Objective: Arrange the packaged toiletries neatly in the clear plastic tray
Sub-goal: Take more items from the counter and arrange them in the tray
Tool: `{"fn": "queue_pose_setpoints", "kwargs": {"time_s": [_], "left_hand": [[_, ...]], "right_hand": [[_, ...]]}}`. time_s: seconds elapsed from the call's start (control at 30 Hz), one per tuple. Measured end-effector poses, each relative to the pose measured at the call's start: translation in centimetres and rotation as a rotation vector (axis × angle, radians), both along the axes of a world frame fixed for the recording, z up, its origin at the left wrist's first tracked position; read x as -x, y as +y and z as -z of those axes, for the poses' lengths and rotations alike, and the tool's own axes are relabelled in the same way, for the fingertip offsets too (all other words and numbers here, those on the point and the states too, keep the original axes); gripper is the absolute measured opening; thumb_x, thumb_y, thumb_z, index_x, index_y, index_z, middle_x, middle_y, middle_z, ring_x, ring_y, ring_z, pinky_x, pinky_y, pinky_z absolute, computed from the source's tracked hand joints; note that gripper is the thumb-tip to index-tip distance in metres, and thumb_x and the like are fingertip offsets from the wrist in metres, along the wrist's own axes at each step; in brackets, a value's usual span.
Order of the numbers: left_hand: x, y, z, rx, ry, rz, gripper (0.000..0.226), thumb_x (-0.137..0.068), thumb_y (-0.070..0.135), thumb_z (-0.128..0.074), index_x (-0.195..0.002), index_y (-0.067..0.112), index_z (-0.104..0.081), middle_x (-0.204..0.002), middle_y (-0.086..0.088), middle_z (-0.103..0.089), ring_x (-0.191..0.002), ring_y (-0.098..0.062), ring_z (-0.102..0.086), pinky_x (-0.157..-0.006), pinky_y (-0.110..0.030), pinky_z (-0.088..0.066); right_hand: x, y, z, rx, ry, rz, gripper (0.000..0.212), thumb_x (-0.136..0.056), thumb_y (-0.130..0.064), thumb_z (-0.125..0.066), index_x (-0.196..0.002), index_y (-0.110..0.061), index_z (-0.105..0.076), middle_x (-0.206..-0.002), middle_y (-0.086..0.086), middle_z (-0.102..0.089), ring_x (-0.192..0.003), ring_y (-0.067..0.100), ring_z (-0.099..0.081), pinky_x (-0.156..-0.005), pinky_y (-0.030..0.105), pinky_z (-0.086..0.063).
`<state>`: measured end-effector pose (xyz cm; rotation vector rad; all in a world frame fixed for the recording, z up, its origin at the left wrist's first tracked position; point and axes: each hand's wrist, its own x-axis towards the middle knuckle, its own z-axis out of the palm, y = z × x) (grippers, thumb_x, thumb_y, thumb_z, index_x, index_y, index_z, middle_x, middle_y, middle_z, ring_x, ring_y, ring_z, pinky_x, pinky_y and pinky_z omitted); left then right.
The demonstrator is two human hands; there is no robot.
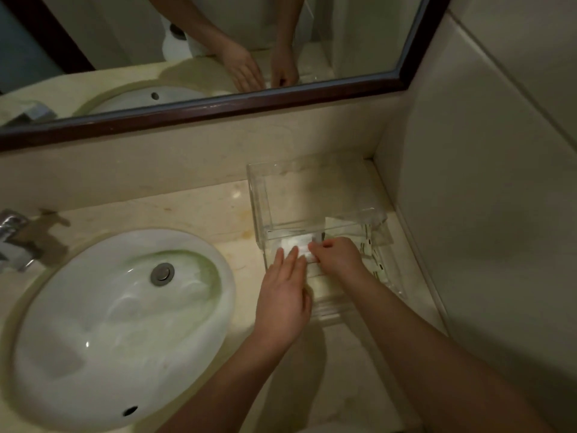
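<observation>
A clear plastic tray (388, 276) sits on the counter's right side, in front of a taller clear box (259, 195). Inside the tray's far left part lies a small white packet (296, 245). My right hand (338, 256) pinches that packet's right edge with curled fingers. My left hand (285, 300) lies flat with fingers spread, its fingertips pressing on the packet's near side. A larger pale packet with dark markings (368, 245) lies in the tray's right part, partly hidden by my right hand.
A white oval sink (118, 326) with a metal drain fills the counter's left side, with a chrome tap (12, 235) at the far left. A dark-framed mirror (218, 110) hangs above. The side wall (484, 214) runs close along the tray's right.
</observation>
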<state>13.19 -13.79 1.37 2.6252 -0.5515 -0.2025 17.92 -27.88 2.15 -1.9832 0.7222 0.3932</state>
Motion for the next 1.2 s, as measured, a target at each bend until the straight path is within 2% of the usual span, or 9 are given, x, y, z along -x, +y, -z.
{"fn": "queue_pose_setpoints", "kwargs": {"time_s": [0.17, 0.37, 0.43, 0.57, 0.7, 0.83, 0.93, 1.03, 1.2], "left_hand": [[-0.9, 0.3, 0.4, -0.102, 0.033, 0.05, 0.077, -0.083, 0.009, -0.055, -0.153, 0.011, -0.024, -0.162, -0.008, -0.017, -0.15, -0.031, -0.005, -0.12, -0.043, -0.018], [0.0, 1.5, 0.4, -0.092, 0.027, 0.081, 0.072, -0.086, 0.01, -0.049, -0.152, 0.012, -0.023, -0.162, -0.006, -0.015, -0.15, -0.026, -0.003, -0.121, -0.039, -0.009], [0.9, 1.9, 0.7, -0.121, 0.006, 0.128, 0.07, -0.084, 0.009, -0.049, -0.151, 0.01, -0.028, -0.161, -0.008, -0.021, -0.15, -0.028, -0.009, -0.119, -0.038, -0.008], [2.2, 2.1, 1.3, -0.171, -0.008, 0.202, 0.067, -0.072, 0.017, -0.068, -0.136, 0.008, -0.053, -0.146, -0.011, -0.049, -0.138, -0.032, -0.04, -0.11, -0.045, -0.03], [2.4, 2.3, 1.4, -0.132, -0.056, 0.225, 0.059, -0.074, 0.024, -0.07, -0.129, 0.007, -0.059, -0.138, -0.013, -0.056, -0.13, -0.034, -0.05, -0.104, -0.048, -0.042], [1.3, 3.0, 1.3, -0.192, -0.05, 0.172, 0.052, -0.09, 0.031, -0.052, -0.136, 0.009, -0.049, -0.148, -0.016, -0.044, -0.139, -0.037, -0.037, -0.112, -0.051, -0.03], [-0.4, 3.4, 1.3, -0.281, -0.028, 0.188, 0.063, -0.096, 0.044, -0.021, -0.147, 0.01, -0.034, -0.158, -0.013, -0.028, -0.148, -0.034, -0.013, -0.117, -0.053, -0.01], [-1.5, 3.7, 0.9, -0.292, -0.013, 0.193, 0.078, -0.089, 0.05, 0.0, -0.151, 0.011, -0.025, -0.161, -0.009, -0.02, -0.15, -0.033, -0.002, -0.119, -0.053, -0.003], [-1.4, 3.7, 0.5, -0.26, -0.009, 0.239, 0.068, -0.095, 0.044, -0.008, -0.151, 0.01, -0.026, -0.16, -0.008, -0.024, -0.15, -0.032, -0.003, -0.118, -0.051, -0.002]], "right_hand": [[-0.6, 0.6, -0.5, 0.087, 0.05, -0.065, 0.04, -0.089, -0.035, -0.063, -0.052, -0.02, -0.06, -0.054, 0.001, -0.058, -0.062, 0.021, -0.059, -0.062, 0.027, -0.041], [1.6, 0.2, -0.4, 0.155, 0.086, -0.113, 0.036, -0.086, -0.036, -0.065, -0.057, -0.014, -0.064, -0.059, 0.006, -0.063, -0.061, 0.023, -0.061, -0.066, 0.034, -0.05], [2.6, 0.0, -0.2, 0.194, 0.115, -0.149, 0.038, -0.086, -0.039, -0.064, -0.056, -0.016, -0.064, -0.057, 0.002, -0.063, -0.058, 0.019, -0.061, -0.062, 0.031, -0.049], [3.9, 0.0, 0.1, 0.288, 0.181, -0.168, 0.042, -0.085, -0.045, -0.063, -0.051, -0.019, -0.061, -0.05, -0.003, -0.058, -0.051, 0.013, -0.056, -0.052, 0.026, -0.037], [4.1, -0.2, -0.2, 0.282, 0.209, -0.185, 0.041, -0.083, -0.043, -0.066, -0.052, -0.016, -0.062, -0.054, 0.001, -0.06, -0.059, 0.019, -0.06, -0.064, 0.03, -0.046], [4.7, -0.9, -1.1, 0.253, 0.247, -0.191, 0.04, -0.085, -0.04, -0.067, -0.057, -0.012, -0.062, -0.051, 0.002, -0.056, -0.047, 0.014, -0.051, -0.049, 0.024, -0.037], [4.5, -0.7, -1.1, 0.24, 0.247, -0.151, 0.043, -0.087, -0.04, -0.065, -0.054, -0.013, -0.059, -0.05, 0.001, -0.054, -0.044, 0.013, -0.048, -0.045, 0.024, -0.032], [3.9, -0.1, -1.0, 0.186, 0.234, -0.088, 0.042, -0.089, -0.039, -0.064, -0.056, -0.013, -0.058, -0.05, 0.0, -0.052, -0.042, 0.012, -0.045, -0.044, 0.024, -0.031], [2.7, 0.6, -0.1, 0.199, 0.236, -0.084, 0.04, -0.088, -0.04, -0.063, -0.057, -0.015, -0.063, -0.05, -0.002, -0.057, -0.046, 0.012, -0.052, -0.05, 0.024, -0.038]]}}
